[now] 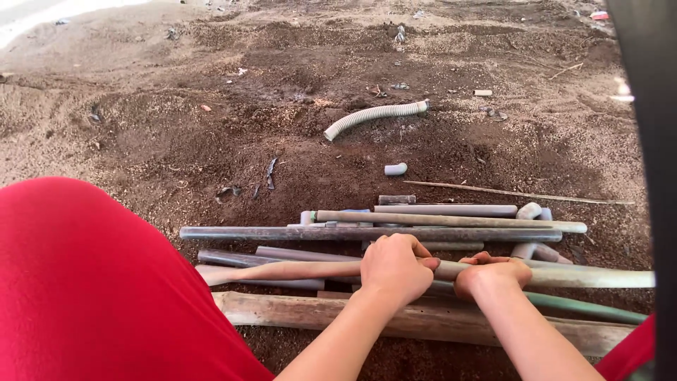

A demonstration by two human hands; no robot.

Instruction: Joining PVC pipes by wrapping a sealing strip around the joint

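Looking down past our red-clad knee point(92, 282), which fills the lower left corner and hides the ground behind it, we find a good part of the scene cut off: a dark upright band point(649, 176) runs down the right edge and covers the far ends of several pipes, and a sliver of red cloth shows at the bottom right corner. Our left hand point(396, 267) is closed over a long tan pipe point(296, 269), knuckles up and fingers curled down over its far side, so the fingertips are out of sight. Our right hand point(491, 274) grips the same pipe just beside the left, wrist bent, thumb tucked along the top; its palm is hidden too. Both forearms rise from the bottom edge and converge on the pipe. That pipe lies crosswise on a loose pile on the bare soil point(176, 127), its left end flattened and resting near our knee, its right end paler and running under the dark band. Just beyond it lies a long dark grey pipe point(282, 233), and further back more grey pipes whose ends we cannot sort out. Nearer to us a weathered wooden plank point(282, 310) lies under our wrists. Well apart, up the slope, sits a corrugated pale hose point(374, 116).
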